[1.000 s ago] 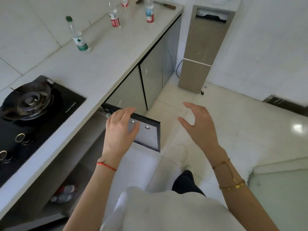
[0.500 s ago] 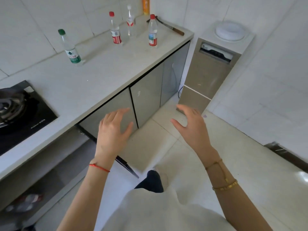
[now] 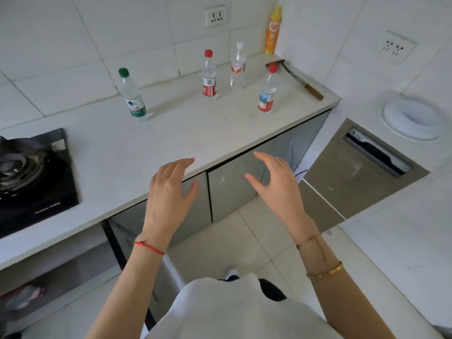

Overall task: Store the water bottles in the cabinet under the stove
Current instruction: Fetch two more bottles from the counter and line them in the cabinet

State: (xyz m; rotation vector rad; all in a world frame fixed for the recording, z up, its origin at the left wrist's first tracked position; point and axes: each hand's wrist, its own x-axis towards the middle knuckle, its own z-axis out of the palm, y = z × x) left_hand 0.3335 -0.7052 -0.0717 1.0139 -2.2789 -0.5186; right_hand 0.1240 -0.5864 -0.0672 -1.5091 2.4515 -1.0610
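White table (image 3: pixel 156 140) ran from near left to far right, with a black gas stove (image 3: pixel 31 177) set into its left end. Four water bottles stood upright on it, all apart from one another. Green-capped bottle (image 3: pixel 132 95) stood farthest left, close to the tiled wall. Red-capped bottle with a red label (image 3: pixel 209 74) stood further right, and a clear bottle with a white cap (image 3: pixel 238 66) stood just beside it on the right, nearer the wall. Another red-capped bottle, with a blue and red label (image 3: pixel 267 90), stood nearer the table's front edge on the right. An orange spray can (image 3: pixel 272 30) stood in the far corner; a knife with a wooden handle (image 3: pixel 302 80) lay near the right end.

Left hand (image 3: pixel 168 194) hovered over the table's front edge, fingers spread, grip open and empty. Right hand (image 3: pixel 276 184) hovered in front of the grey cabinet doors (image 3: pixel 232 189), fingers loosely curved, grip open, holding nothing. Both hands were well apart from the bottles.

Cabinet under the stove (image 3: pixel 61 272) stood open at near left, its door (image 3: pixel 127 253) swung outwards. A blurred bottle with red on it (image 3: pixel 24 296) lay on its side on the shelf inside. Further right, a beige appliance (image 3: pixel 362 172) stood on the floor.
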